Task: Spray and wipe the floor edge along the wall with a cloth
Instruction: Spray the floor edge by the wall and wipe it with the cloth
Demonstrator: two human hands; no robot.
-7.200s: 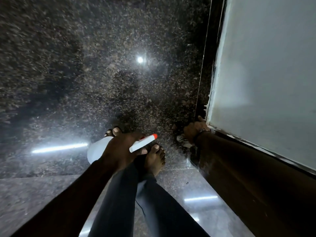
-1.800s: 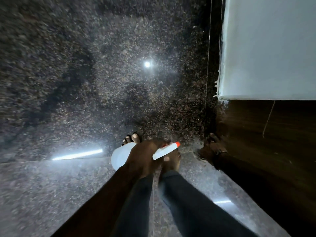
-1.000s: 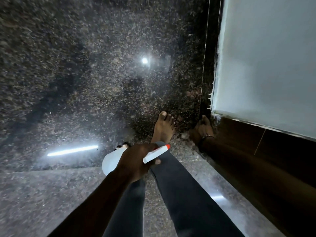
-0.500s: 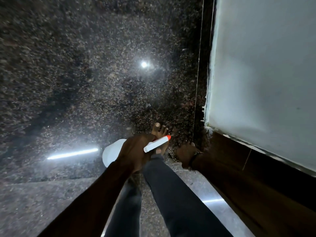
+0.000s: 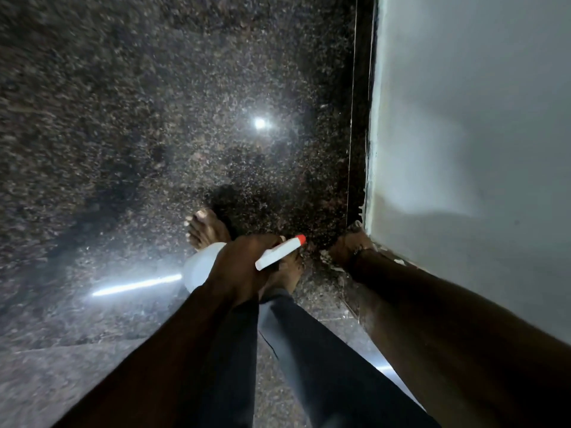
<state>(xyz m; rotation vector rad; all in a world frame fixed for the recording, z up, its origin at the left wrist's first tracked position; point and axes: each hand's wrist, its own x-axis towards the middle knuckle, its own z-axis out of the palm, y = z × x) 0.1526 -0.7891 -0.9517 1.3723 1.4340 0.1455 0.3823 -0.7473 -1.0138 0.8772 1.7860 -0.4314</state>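
Left of the wall (image 5: 463,118): speckled dark floor (image 5: 123,118)
Left hand (image 5: 238,264): wrapped tight around the spray bottle (image 5: 200,267)
Bottle: white, orange tip, contents hidden
Right hand (image 5: 347,248): pressing a pale cloth (image 5: 327,261) where floor meets wall, grip unclear

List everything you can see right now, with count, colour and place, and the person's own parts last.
Floor: one, dark speckled stone, glossy, fills left and centre.
Skirting: one, black strip, between floor and wall.
Wall: one, pale grey, right side.
Light glints: two, white, one round at centre, one streak lower left.
Bottle: one, white with red-tipped nozzle, in left hand.
Cloth: one, pale, barely visible under right hand at the floor edge.
Feet: two, bare, centre.
Legs: dark trousers, bottom centre.
Left hand: gripping bottle.
Right hand: down by the skirting.
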